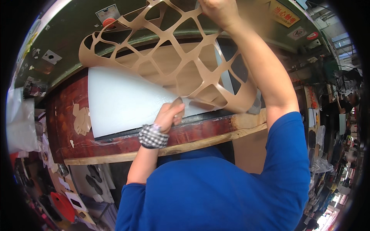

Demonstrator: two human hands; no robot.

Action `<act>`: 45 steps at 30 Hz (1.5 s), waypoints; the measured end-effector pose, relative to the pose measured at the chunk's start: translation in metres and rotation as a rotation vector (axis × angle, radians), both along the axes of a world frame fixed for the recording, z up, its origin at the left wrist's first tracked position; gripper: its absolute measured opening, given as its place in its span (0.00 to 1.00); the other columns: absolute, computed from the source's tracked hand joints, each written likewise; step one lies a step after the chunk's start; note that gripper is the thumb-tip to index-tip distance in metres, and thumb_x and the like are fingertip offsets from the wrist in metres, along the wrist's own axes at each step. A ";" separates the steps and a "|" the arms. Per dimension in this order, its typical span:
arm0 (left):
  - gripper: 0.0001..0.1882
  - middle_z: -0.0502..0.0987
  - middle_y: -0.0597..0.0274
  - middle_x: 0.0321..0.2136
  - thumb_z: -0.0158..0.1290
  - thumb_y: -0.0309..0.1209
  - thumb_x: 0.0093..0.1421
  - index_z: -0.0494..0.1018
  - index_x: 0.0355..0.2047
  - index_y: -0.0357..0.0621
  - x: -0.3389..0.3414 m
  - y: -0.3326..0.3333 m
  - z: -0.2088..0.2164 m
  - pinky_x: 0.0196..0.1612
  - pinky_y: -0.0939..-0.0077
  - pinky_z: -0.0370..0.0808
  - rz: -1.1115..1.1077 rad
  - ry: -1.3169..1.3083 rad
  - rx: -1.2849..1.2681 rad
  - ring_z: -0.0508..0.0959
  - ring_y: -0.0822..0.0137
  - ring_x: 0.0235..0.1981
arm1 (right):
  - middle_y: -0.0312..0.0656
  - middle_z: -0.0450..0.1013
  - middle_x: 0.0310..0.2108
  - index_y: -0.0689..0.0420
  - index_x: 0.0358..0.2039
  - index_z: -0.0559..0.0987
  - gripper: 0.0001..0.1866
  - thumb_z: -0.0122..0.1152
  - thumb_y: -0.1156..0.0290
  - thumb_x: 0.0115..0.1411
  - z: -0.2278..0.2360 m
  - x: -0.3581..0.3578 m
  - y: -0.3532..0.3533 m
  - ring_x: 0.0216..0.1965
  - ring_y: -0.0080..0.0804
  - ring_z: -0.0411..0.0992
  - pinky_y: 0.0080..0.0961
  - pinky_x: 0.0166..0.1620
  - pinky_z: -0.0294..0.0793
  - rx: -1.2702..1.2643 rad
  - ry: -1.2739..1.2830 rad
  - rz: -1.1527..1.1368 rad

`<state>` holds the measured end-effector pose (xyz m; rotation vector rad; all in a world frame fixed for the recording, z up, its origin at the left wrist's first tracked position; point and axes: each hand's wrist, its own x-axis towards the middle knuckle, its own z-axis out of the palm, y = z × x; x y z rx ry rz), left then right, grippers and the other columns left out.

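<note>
A large tan sheet [169, 36], flexible and full of diamond-shaped cut-outs, is lifted and curled over the work surface. My right hand [219, 12], raised at the far edge, is closed on its upper rim; the fingertips are partly cut off by the picture's edge. My left hand [169, 115], a checkered band on its wrist, is closed on a brown end by the sheet's near edge. Blur hides exactly how that end joins the sheet. Under both lies a white board [119, 102], with an uncut-looking tan sheet [154, 67] showing through the holes.
Several tan cut pieces [81, 120] lie left of the board on the dark red table [63, 127]. A wooden strip [115, 157] runs along the near edge. Behind stands a green machine body [73, 38] with a red button [109, 22] and a yellow warning sign [283, 14].
</note>
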<state>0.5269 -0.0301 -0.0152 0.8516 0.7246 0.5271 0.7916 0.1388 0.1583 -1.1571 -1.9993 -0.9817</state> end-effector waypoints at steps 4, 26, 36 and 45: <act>0.33 0.58 0.73 0.07 0.30 0.49 0.71 0.59 0.09 0.52 -0.015 -0.034 -0.010 0.18 0.79 0.54 -0.177 -0.737 -0.549 0.60 0.75 0.09 | 0.40 0.69 0.15 0.53 0.23 0.72 0.11 0.57 0.65 0.61 -0.028 0.006 0.025 0.18 0.41 0.72 0.36 0.21 0.71 -0.016 0.011 0.004; 0.15 0.77 0.66 0.40 0.49 0.38 0.69 0.78 0.46 0.42 0.032 -0.077 0.017 0.44 0.81 0.70 0.103 0.108 -0.020 0.71 0.77 0.37 | 0.39 0.67 0.14 0.52 0.21 0.71 0.11 0.64 0.69 0.56 0.009 -0.056 -0.031 0.15 0.35 0.69 0.29 0.19 0.68 0.157 -0.023 0.269; 0.17 0.78 0.55 0.25 0.45 0.27 0.63 0.73 0.51 0.37 -0.179 -0.054 0.107 0.24 0.73 0.68 0.309 -0.846 0.261 0.73 0.67 0.22 | 0.47 0.74 0.25 0.64 0.37 0.77 0.14 0.64 0.65 0.60 -0.011 -0.098 -0.206 0.22 0.41 0.74 0.27 0.25 0.72 -1.119 0.400 0.814; 0.14 0.80 0.52 0.35 0.60 0.29 0.55 0.76 0.42 0.39 -0.071 0.018 0.117 0.37 0.67 0.77 -0.228 0.569 1.192 0.81 0.57 0.33 | 0.57 0.77 0.32 0.64 0.31 0.81 0.35 0.40 0.42 0.68 -0.141 -0.223 -0.252 0.39 0.54 0.76 0.44 0.44 0.74 -1.924 0.351 0.581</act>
